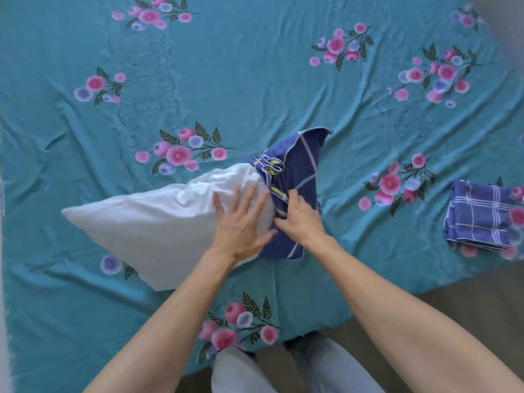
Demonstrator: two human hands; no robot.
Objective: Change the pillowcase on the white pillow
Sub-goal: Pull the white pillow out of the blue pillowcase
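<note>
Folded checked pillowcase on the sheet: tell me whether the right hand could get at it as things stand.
Probably yes. The folded checked pillowcase lies in the open on the teal sheet, off to the right hand's side with nothing between. That hand first has to let go of the dark blue pillowcase.

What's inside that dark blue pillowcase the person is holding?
One end of the white pillow goes into the dark blue pillowcase, bunched at its mouth. The right hand grips that cloth; the left hand presses the pillow. How far in it reaches is covered.
</note>
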